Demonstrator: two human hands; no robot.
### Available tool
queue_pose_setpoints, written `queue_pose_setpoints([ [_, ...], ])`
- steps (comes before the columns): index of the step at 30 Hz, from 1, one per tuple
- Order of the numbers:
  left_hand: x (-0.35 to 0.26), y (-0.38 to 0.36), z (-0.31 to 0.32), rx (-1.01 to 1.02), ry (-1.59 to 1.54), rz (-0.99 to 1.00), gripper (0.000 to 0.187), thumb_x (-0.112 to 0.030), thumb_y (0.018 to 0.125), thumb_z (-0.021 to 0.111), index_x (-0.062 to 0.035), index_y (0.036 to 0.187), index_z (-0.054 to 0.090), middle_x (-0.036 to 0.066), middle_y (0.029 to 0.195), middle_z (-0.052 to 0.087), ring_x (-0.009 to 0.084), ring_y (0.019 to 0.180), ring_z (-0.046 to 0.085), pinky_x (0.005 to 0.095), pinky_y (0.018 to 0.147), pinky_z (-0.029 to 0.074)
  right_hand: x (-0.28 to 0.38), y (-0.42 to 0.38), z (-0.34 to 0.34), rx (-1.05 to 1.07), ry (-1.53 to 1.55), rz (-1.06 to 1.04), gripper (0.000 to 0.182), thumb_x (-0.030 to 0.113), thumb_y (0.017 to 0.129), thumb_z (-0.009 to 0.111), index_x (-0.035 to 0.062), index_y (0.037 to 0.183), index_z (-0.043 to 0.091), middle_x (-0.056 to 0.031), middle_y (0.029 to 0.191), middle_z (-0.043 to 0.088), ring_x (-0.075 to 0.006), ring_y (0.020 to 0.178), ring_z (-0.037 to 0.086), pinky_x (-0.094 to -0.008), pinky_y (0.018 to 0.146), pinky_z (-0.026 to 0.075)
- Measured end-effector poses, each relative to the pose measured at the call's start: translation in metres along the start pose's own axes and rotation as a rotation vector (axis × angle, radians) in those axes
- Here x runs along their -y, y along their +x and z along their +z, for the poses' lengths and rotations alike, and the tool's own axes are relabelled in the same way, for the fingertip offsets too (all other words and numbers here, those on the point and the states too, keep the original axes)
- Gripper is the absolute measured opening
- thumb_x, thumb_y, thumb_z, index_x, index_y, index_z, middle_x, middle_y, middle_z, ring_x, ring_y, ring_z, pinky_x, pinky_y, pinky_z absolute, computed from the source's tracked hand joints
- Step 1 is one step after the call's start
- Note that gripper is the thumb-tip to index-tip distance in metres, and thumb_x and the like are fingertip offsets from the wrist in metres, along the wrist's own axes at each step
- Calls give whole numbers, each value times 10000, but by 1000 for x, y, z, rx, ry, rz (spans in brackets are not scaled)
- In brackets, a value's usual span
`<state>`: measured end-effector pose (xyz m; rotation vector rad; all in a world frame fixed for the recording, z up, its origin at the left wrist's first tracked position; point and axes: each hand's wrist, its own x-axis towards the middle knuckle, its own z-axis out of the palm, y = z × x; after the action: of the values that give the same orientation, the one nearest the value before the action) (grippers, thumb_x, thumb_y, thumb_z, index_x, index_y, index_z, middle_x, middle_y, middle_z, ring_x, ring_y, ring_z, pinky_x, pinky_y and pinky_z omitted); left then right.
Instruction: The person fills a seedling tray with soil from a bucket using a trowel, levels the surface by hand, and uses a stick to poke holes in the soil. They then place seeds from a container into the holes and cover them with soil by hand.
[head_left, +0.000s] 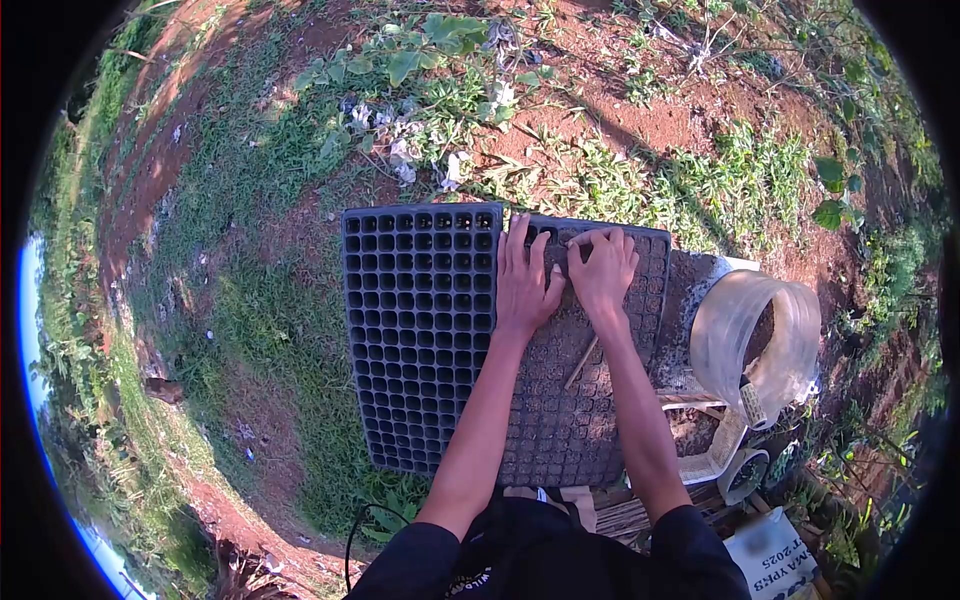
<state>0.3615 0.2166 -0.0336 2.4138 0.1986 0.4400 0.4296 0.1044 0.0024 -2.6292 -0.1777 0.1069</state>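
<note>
From my feed both hands, left (524,285) and right (603,270), press flat, fingers spread, on the soil-filled tray (585,400) (flimsy plastic, heavy now), so I'd lift by the rims.

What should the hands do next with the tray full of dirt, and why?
Probably slide both hands toward the body. The left hand and right hand press flat on the far end of the soil-filled tray, so the nearer cells likely need pressing too. The empty tray lies beside it untouched.
</note>
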Motion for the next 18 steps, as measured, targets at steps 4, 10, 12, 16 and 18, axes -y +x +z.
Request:
queue_pose_setpoints([
  [4, 0, 0, 0, 9, 17, -1, 531, -201, 876, 597, -16, 1359, 477, 258, 1554, 340, 433, 1500, 278, 566, 1245, 215, 2, -2, 9, -26, 11, 17, 139, 240, 864, 730, 114, 917, 759, -86, 1038, 595, -299, 1055, 541, -449, 935, 390],
  [10, -1, 0, -2, 9, 19, 2, 545, -200, 872, 595, -6, 1367, 476, 260, 1554, 341, 441, 1500, 277, 570, 1244, 218, -11, 5, 18, -20, 258, 139, 140, 264, 878, 735, 130, 898, 766, -88, 1042, 597, -304, 1055, 543, -460, 947, 392],
  [12, -1, 1, -2, 8, 20, 1, 546, -200, 871, 596, -7, 1367, 477, 260, 1554, 340, 441, 1499, 280, 571, 1243, 219, -16, 11, 14, 49, 527, 174, 147, 269, 891, 730, 127, 907, 763, -91, 1042, 598, -310, 1052, 541, -466, 952, 393],
  [16, 0, 0, -1, -8, 11, 13, 546, -203, 865, 600, -9, 1362, 479, 259, 1555, 339, 441, 1498, 283, 574, 1241, 220, -7, 3, 1, -56, 170, 49, 137, 254, 886, 729, 122, 914, 754, -91, 1035, 597, -310, 1049, 539, -458, 951, 391],
  [18, 0, 0, 0, -4, 14, 10, 543, -203, 865, 600, -9, 1358, 480, 258, 1554, 340, 440, 1497, 283, 575, 1241, 220, -4, -2, 1, -41, 14, -5, 129, 236, 871, 732, 115, 915, 743, -91, 1026, 595, -305, 1044, 538, -448, 937, 389],
])
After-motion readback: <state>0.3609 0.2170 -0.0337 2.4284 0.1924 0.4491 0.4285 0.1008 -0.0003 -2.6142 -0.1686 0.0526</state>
